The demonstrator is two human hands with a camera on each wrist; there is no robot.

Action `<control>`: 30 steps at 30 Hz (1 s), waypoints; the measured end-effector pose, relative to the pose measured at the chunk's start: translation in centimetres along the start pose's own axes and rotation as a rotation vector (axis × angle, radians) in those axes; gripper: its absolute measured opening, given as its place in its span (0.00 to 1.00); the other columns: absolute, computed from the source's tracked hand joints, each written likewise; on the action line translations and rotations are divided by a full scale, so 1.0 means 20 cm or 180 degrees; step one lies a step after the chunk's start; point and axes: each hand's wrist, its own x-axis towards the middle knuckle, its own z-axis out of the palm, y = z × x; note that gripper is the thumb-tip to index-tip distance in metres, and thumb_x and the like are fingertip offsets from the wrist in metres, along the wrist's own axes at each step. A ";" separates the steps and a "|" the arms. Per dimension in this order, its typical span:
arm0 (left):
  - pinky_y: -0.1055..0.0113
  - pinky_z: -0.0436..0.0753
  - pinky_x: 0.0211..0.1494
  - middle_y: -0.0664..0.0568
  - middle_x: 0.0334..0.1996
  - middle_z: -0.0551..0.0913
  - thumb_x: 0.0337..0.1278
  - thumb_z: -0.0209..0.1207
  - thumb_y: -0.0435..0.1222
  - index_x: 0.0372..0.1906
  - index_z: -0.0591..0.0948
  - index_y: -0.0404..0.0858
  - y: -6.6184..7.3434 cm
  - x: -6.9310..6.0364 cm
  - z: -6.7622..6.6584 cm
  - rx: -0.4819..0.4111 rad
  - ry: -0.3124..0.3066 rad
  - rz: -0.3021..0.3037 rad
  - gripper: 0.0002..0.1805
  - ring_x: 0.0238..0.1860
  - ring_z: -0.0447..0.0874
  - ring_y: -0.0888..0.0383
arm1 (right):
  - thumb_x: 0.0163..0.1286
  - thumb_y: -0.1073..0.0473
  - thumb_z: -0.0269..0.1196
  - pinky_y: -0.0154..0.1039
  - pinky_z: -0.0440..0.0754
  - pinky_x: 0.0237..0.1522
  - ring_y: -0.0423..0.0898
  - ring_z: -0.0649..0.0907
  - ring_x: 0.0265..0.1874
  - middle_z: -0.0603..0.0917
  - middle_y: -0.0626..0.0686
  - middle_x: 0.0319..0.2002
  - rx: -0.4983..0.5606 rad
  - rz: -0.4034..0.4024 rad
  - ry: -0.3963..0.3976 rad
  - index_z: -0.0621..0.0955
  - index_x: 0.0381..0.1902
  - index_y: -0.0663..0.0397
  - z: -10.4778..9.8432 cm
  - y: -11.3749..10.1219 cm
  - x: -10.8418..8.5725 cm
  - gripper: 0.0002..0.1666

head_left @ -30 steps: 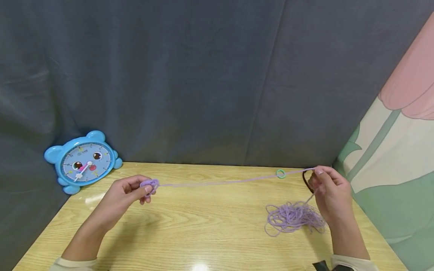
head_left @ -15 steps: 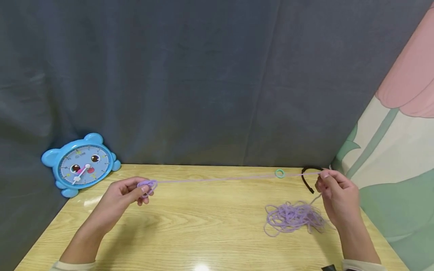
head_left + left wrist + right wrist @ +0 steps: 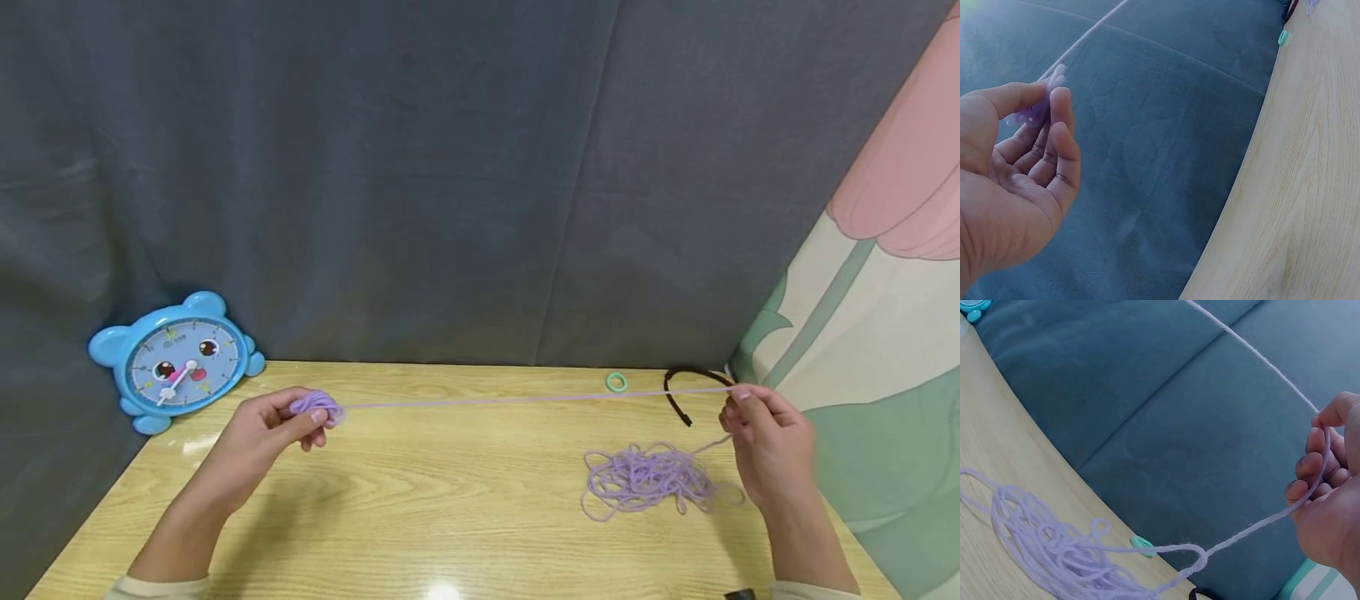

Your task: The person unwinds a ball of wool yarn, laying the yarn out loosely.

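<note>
Between thumb and fingers my left hand (image 3: pixel 262 437) pinches a small wound bundle of purple yarn (image 3: pixel 317 405), held above the table. A single yarn strand (image 3: pixel 480 402) stretches nearly level and taut across to my right hand (image 3: pixel 772 446), which pinches it between thumb and forefinger. In the right wrist view the strand runs on down past the curled fingers (image 3: pixel 1310 465) to a loose tangled heap of purple yarn (image 3: pixel 1054 550). That heap lies on the table, just left of the right hand in the head view.
A blue animal-shaped clock (image 3: pixel 187 367) leans at the back left. Near the back edge of the wooden table (image 3: pixel 450 517) lie a green ring (image 3: pixel 617 382) and a black curved band (image 3: pixel 670 400). Behind hangs a dark curtain (image 3: pixel 420 183); a floral-patterned cloth (image 3: pixel 885 350) is at right.
My right hand has moved rightward and slightly down with the strand, which now spans a longer distance. The left hand has shifted slightly left, and the bundle in it has turned.
</note>
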 end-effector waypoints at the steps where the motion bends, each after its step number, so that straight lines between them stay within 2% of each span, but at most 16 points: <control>1: 0.69 0.84 0.38 0.58 0.31 0.86 0.75 0.57 0.35 0.47 0.83 0.32 0.00 0.00 0.00 -0.0002 0.0008 -0.0002 0.10 0.32 0.84 0.62 | 0.77 0.76 0.50 0.33 0.77 0.30 0.43 0.80 0.25 0.84 0.53 0.25 0.0018 -0.0007 0.0018 0.86 0.34 0.66 0.00 0.00 0.00 0.18; 8: 0.68 0.83 0.39 0.57 0.34 0.87 0.75 0.56 0.32 0.46 0.83 0.34 0.01 0.00 -0.01 -0.0186 -0.0031 0.0011 0.07 0.33 0.85 0.60 | 0.77 0.77 0.50 0.35 0.75 0.29 0.44 0.78 0.23 0.84 0.54 0.24 0.0103 -0.0052 0.0091 0.85 0.32 0.68 -0.03 -0.02 0.00 0.18; 11: 0.68 0.83 0.40 0.57 0.34 0.87 0.75 0.56 0.32 0.44 0.83 0.36 0.00 0.00 -0.01 -0.0188 -0.0013 -0.0015 0.06 0.34 0.85 0.60 | 0.76 0.77 0.51 0.34 0.77 0.29 0.45 0.79 0.23 0.84 0.54 0.23 0.0106 -0.0072 0.0147 0.85 0.32 0.69 -0.04 -0.03 0.01 0.18; 13: 0.69 0.83 0.41 0.57 0.34 0.87 0.75 0.55 0.31 0.43 0.82 0.36 0.00 0.00 -0.01 -0.0209 -0.0012 0.0033 0.06 0.36 0.85 0.60 | 0.76 0.77 0.51 0.34 0.77 0.29 0.45 0.79 0.23 0.84 0.54 0.23 0.0134 -0.0084 0.0188 0.85 0.32 0.69 -0.04 -0.03 0.01 0.17; 16: 0.69 0.84 0.43 0.56 0.34 0.88 0.75 0.55 0.29 0.41 0.81 0.34 0.00 -0.01 -0.02 -0.0233 -0.0016 0.0118 0.06 0.37 0.87 0.59 | 0.76 0.77 0.52 0.34 0.77 0.28 0.45 0.79 0.22 0.84 0.55 0.22 0.0159 -0.0107 0.0288 0.85 0.32 0.70 -0.06 -0.05 0.02 0.17; 20: 0.70 0.85 0.47 0.56 0.37 0.90 0.75 0.53 0.29 0.42 0.81 0.32 0.02 -0.01 -0.04 -0.0181 -0.0056 0.0102 0.07 0.41 0.90 0.60 | 0.76 0.76 0.52 0.33 0.75 0.26 0.45 0.78 0.22 0.84 0.55 0.22 0.0197 -0.0137 0.0395 0.85 0.32 0.70 -0.09 -0.08 0.03 0.16; 24: 0.70 0.85 0.49 0.56 0.39 0.91 0.77 0.52 0.31 0.42 0.81 0.33 0.02 -0.01 -0.04 -0.0207 -0.0088 0.0117 0.08 0.44 0.91 0.59 | 0.76 0.77 0.51 0.33 0.76 0.25 0.46 0.79 0.21 0.85 0.57 0.22 0.0390 -0.0130 0.0486 0.85 0.32 0.73 -0.13 -0.10 0.04 0.17; 28: 0.69 0.86 0.48 0.56 0.39 0.91 0.76 0.52 0.28 0.40 0.81 0.37 0.01 -0.01 -0.04 -0.0441 -0.0025 0.0141 0.08 0.43 0.91 0.59 | 0.76 0.77 0.52 0.34 0.76 0.25 0.46 0.80 0.21 0.85 0.58 0.22 0.0435 -0.0094 0.0589 0.85 0.32 0.73 -0.15 -0.11 0.05 0.16; 30: 0.69 0.87 0.47 0.56 0.39 0.91 0.74 0.52 0.27 0.40 0.81 0.38 0.01 -0.01 -0.03 -0.0566 0.0039 0.0139 0.08 0.41 0.91 0.59 | 0.76 0.77 0.52 0.34 0.78 0.26 0.46 0.80 0.21 0.85 0.57 0.22 0.0393 -0.0046 0.0544 0.85 0.32 0.73 -0.16 -0.10 0.05 0.15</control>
